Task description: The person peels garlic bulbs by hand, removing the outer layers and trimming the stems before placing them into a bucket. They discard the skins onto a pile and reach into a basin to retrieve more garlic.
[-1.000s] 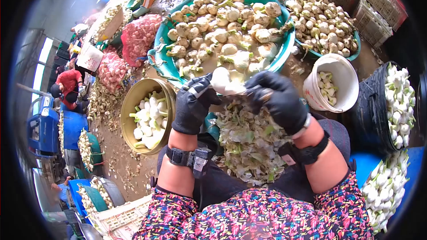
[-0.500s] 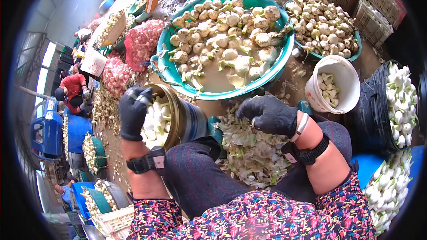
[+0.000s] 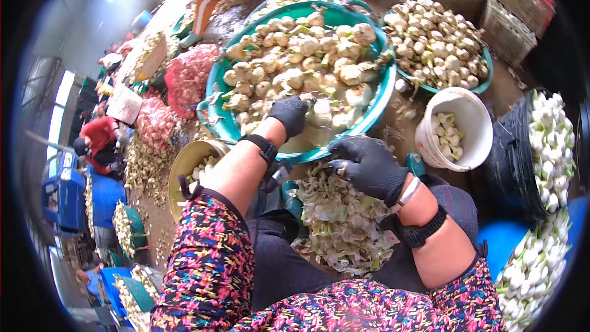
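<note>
My left hand [image 3: 289, 115], in a dark glove, reaches over the near rim of a large green tub [image 3: 208, 89]. Its fingertips are among the muddy garlic bulbs [image 3: 289, 79] in brown water, partly hidden from view. My right hand [image 3: 367, 166], gloved too, hovers just outside the tub with its fingers curled inward. A small pale bit shows at those fingers; I cannot tell what they grip. Below it, between my knees, lies a heap of pale garlic peelings [image 3: 344, 227]. Under my left forearm stands a bucket [image 3: 178, 169] with peeled white bulbs inside.
A white bucket [image 3: 458, 154] with some peeled bulbs stands to the right. Beyond it is a black tub [image 3: 513, 160] heaped with white bulbs. Another green tub [image 3: 488, 74] of unpeeled bulbs sits behind. Red mesh sacks [image 3: 187, 80] and a person in red [image 3: 98, 138] are at left.
My left hand has gone from above the bucket at left, rightward and forward into the green tub. My right hand stays over the peelings. The view has shifted slightly.
</note>
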Tool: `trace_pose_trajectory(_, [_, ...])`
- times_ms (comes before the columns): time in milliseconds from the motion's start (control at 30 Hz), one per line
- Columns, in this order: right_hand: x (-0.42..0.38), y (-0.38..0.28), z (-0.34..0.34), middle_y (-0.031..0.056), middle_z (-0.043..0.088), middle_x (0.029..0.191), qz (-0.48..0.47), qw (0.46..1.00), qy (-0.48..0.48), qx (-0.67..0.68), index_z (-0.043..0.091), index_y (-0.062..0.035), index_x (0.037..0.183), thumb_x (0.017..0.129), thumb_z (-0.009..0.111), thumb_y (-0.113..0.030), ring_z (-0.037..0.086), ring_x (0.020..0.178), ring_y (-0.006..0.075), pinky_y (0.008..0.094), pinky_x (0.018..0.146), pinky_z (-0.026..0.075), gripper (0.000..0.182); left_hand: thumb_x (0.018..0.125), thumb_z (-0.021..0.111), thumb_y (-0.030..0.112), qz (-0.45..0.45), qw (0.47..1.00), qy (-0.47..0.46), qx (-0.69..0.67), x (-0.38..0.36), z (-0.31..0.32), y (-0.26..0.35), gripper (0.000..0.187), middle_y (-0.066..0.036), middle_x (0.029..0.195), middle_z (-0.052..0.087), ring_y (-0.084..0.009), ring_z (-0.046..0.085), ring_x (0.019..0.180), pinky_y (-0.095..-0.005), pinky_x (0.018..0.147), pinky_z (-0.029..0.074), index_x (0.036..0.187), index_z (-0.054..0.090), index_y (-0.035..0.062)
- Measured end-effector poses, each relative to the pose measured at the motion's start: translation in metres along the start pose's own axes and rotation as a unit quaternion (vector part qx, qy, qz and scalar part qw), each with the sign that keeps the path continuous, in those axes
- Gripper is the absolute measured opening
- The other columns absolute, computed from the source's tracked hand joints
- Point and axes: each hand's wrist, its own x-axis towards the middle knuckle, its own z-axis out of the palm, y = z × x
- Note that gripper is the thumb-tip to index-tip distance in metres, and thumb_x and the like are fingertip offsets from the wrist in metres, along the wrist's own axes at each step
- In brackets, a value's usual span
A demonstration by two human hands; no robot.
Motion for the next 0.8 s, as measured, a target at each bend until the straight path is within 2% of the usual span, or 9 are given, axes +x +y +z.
trace_pose_trajectory(100, [0.002,0.008,0.002,0.0154,0.062,0.085,-0.022,0.999,0.032,0.012,0.06,-0.0033,0.096,0.071,0.062,-0.018,0.06,0.078,0.0295,0.0369,0.073,0.047,0.029,0.071,0.054,0.015,0.008,0.988,0.065,-0.14,0.009,0.048,-0.033,0.017,-0.018,0.077,0.064,-0.0332,0.064,0.075,-0.0415,0.068,0.051,0.076,0.068,0.0065])
trace_pose_trajectory(167, [0.002,0.009,0.006,0.0095,0.062,0.084,0.012,0.997,0.021,0.069,0.059,0.0,0.096,0.074,0.062,-0.015,0.059,0.078,0.0183,0.0317,0.073,0.047,0.027,0.068,0.056,0.014,0.016,0.994,0.079,-0.071,-0.006,0.044,-0.03,0.016,-0.017,0.074,0.063,-0.0341,0.062,0.071,-0.0417,0.066,0.049,0.078,0.068,0.0108])
trace_pose_trajectory(267, [0.007,0.022,0.015,0.0055,0.061,0.084,0.051,0.986,0.003,0.159,0.059,0.0015,0.098,0.076,0.06,-0.007,0.056,0.077,0.0142,0.0272,0.072,0.046,0.024,0.069,0.058,0.018,-0.048,0.978,0.111,-0.167,-0.003,0.069,-0.026,0.021,-0.016,0.084,0.064,-0.0326,0.062,0.08,-0.0406,0.073,0.05,0.086,0.069,0.013])
trace_pose_trajectory(400, [0.023,0.018,0.02,0.001,0.056,0.072,0.126,0.958,-0.021,0.255,0.057,-0.002,0.099,0.081,0.059,-0.008,0.049,0.055,0.0075,0.0221,0.051,0.04,0.019,0.059,0.07,0.026,-0.065,0.972,-0.021,-0.226,-0.019,0.045,-0.004,0.087,-0.017,0.118,0.054,-0.0336,0.052,0.11,-0.0458,0.095,0.038,0.137,0.031,0.0203])
trace_pose_trajectory(433, [0.027,0.022,0.021,0.0004,0.055,0.07,0.114,0.957,-0.027,0.265,0.057,-0.0022,0.099,0.081,0.058,-0.008,0.049,0.055,0.0076,0.0222,0.05,0.04,0.019,0.06,0.068,0.024,-0.105,0.968,-0.038,-0.226,-0.028,0.034,0.002,0.07,-0.015,0.114,0.058,-0.031,0.056,0.105,-0.0409,0.092,0.042,0.126,0.047,0.016])
trace_pose_trajectory(633, [0.049,0.045,0.015,-0.0047,0.047,0.071,0.113,0.961,-0.013,0.252,0.053,-0.0067,0.109,0.085,0.054,-0.008,0.048,0.06,0.006,0.0202,0.051,0.041,0.024,0.06,0.067,0.024,-0.083,0.971,0.018,-0.222,-0.003,0.05,0.004,0.047,-0.015,0.1,0.062,-0.0282,0.06,0.095,-0.0368,0.084,0.046,0.105,0.062,0.0115])
trace_pose_trajectory(700, [0.066,0.079,0.004,-0.0007,0.053,0.081,0.095,0.955,-0.079,0.268,0.05,-0.0075,0.116,0.085,0.054,-0.009,0.053,0.072,0.0104,0.0239,0.06,0.046,0.031,0.061,0.067,0.023,-0.067,0.97,0.057,-0.227,0.004,0.056,0.003,0.036,-0.014,0.096,0.064,-0.0274,0.061,0.093,-0.0371,0.08,0.048,0.094,0.067,0.0088])
trace_pose_trajectory(767, [0.078,0.079,0.019,0.0059,0.056,0.099,-0.166,0.976,0.063,0.123,0.046,-0.0065,0.121,0.086,0.054,-0.016,0.055,0.09,0.0174,0.0306,0.077,0.047,0.037,0.062,0.066,0.017,-0.06,0.94,0.148,-0.3,-0.018,0.049,0.003,0.024,-0.013,0.087,0.065,-0.0273,0.063,0.083,-0.0376,0.072,0.05,0.083,0.068,0.0054])
trace_pose_trajectory(800, [0.041,-0.017,0.018,0.0135,0.028,0.142,0.058,0.979,-0.045,0.188,0.027,-0.0186,0.138,0.081,0.065,-0.024,0.04,0.119,0.0329,0.0443,0.095,0.037,0.069,0.063,0.065,0.013,-0.062,0.906,0.212,-0.362,-0.044,0.039,0.009,0.018,-0.013,0.078,0.066,-0.0275,0.065,0.074,-0.037,0.066,0.051,0.079,0.067,0.0036])
